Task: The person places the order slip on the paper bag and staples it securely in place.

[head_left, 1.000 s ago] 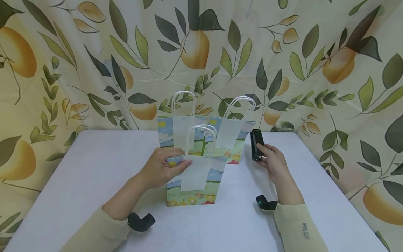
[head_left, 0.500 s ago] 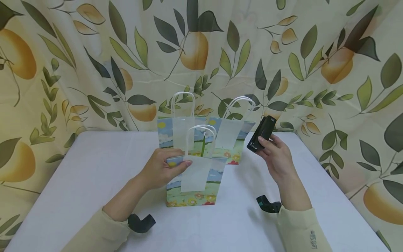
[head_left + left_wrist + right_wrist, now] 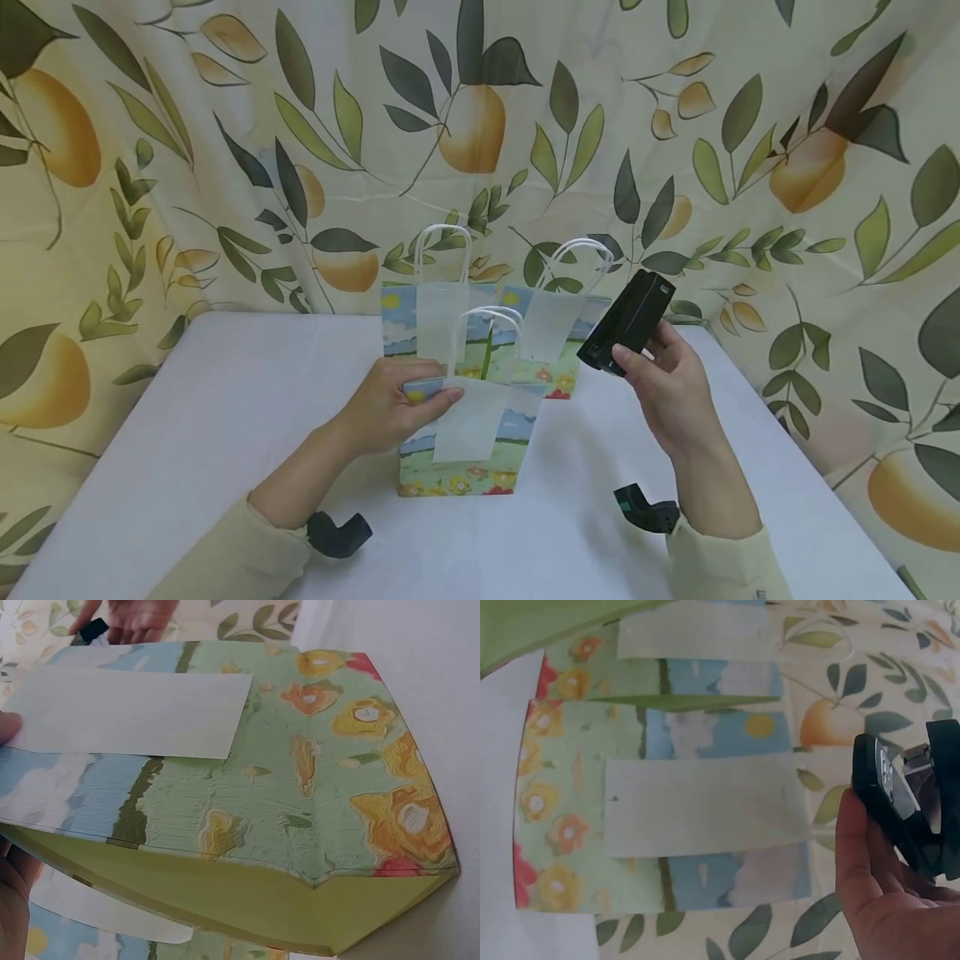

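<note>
A small paper gift bag (image 3: 459, 483) stands at the front, printed with flowers and sky and with white handles. My left hand (image 3: 390, 408) pinches its upper left edge, thumb in front and fingers behind. In the left wrist view its printed face (image 3: 262, 772) lies over a plain green side. My right hand (image 3: 671, 392) holds a black stapler (image 3: 628, 321) tilted above the table, right of the bags. The right wrist view shows the stapler (image 3: 870, 776) with its two arms spread apart and metal parts between them. No paper shows between the arms.
Two matching gift bags stand behind, one at left (image 3: 397, 321) and one at right (image 3: 562, 382), partly hidden by the front bag. A white cloth covers the table (image 3: 247, 400). A fruit-patterned curtain (image 3: 337, 192) hangs behind it. Black camera mounts (image 3: 339, 535) sit at both wrists.
My right hand has raised the stapler from beside the right rear bag and turned it from nearly upright to a slant. The left hand keeps its grip on the front bag. The head view shifts slightly.
</note>
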### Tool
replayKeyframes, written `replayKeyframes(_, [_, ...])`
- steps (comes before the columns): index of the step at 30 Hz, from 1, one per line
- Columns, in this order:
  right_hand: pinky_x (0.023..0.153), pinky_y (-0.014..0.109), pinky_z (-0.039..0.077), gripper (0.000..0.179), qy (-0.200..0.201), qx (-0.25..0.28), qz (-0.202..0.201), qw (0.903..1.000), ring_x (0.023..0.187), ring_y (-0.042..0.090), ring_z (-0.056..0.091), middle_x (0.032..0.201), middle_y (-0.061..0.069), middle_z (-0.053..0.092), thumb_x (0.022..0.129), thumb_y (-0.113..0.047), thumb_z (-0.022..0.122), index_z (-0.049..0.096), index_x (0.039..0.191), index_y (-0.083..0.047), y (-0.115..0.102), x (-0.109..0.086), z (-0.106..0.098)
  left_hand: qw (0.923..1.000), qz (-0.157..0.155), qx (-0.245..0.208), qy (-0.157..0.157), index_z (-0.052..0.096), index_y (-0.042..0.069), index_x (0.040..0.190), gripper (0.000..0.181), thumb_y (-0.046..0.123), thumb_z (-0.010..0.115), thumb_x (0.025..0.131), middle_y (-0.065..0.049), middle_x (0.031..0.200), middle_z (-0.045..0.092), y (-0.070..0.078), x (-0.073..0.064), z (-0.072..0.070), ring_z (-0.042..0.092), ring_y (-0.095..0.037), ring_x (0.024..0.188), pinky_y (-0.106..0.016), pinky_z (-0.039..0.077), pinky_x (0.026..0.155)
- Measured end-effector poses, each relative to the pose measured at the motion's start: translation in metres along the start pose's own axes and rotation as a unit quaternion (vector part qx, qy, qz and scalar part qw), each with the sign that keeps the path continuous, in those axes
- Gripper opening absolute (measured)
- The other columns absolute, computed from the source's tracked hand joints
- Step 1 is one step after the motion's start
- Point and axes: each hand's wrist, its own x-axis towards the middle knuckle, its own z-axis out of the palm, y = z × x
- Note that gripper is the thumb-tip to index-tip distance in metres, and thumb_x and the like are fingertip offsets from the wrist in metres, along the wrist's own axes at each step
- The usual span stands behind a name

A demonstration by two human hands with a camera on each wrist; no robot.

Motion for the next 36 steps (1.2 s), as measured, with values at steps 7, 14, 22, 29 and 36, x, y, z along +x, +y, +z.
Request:
replayKeyframes(7, [0.102,0.025,0.054,0.075,-0.012,-0.002,-0.07,0.9975,0.124,0.022,0.06,0.141,0.008,0.049,0.093,0.011,0.063,0.034,0.158,-0.013,-0.006,-0.013,0.015,1.0,-0.004,0.002,-0.007,0.077,0.01,0.098,0.007,0.005,0.072,0.095,-0.001,0.093,0.078,0.0,0.0,0.001,0.07,-0.008,0.082,-0.027,0.061,0.072])
replayKeyframes(14, [0.099,0.029,0.057,0.081,-0.049,0.016,-0.14,0.9888,0.117,0.02,0.066,0.132,0.01,0.059,0.08,0.018,0.074,0.041,0.149,-0.008,-0.007,-0.024,0.031,0.9999,0.003,0.013,-0.002,0.074,0.012,0.092,0.007,0.005,0.073,0.095,0.002,0.084,0.073,-0.001,0.001,0.002,0.061,-0.007,0.073,-0.025,0.057,0.066])
replayKeyframes(22, [0.106,0.03,0.053,0.079,-0.104,0.009,-0.233,0.9668,0.116,0.019,0.065,0.124,0.006,0.064,0.069,0.013,0.089,0.049,0.137,0.002,-0.004,-0.033,0.048,0.9994,0.02,0.026,0.004,0.072,0.012,0.089,0.009,0.006,0.073,0.095,0.001,0.08,0.071,0.0,0.001,0.004,0.058,-0.006,0.071,-0.023,0.054,0.064])
replayKeyframes(29, [0.106,0.03,0.053,0.081,-0.111,-0.018,-0.281,0.953,0.119,0.021,0.067,0.129,0.009,0.066,0.067,0.012,0.092,0.047,0.134,0.011,0.003,-0.034,0.066,0.9989,0.035,0.03,0.011,0.073,0.011,0.088,0.008,0.005,0.074,0.094,0.002,0.079,0.07,0.001,0.0,0.004,0.056,-0.005,0.07,-0.023,0.053,0.063])
replayKeyframes(36, [0.101,0.029,0.055,0.077,-0.097,-0.051,-0.304,0.9461,0.12,0.019,0.064,0.131,0.01,0.063,0.071,0.003,0.093,0.049,0.134,0.012,0.011,-0.031,0.078,0.9986,0.036,0.037,0.009,0.069,0.014,0.084,0.015,0.006,0.074,0.094,0.005,0.073,0.063,0.001,0.0,0.005,0.053,-0.005,0.068,-0.022,0.05,0.061])
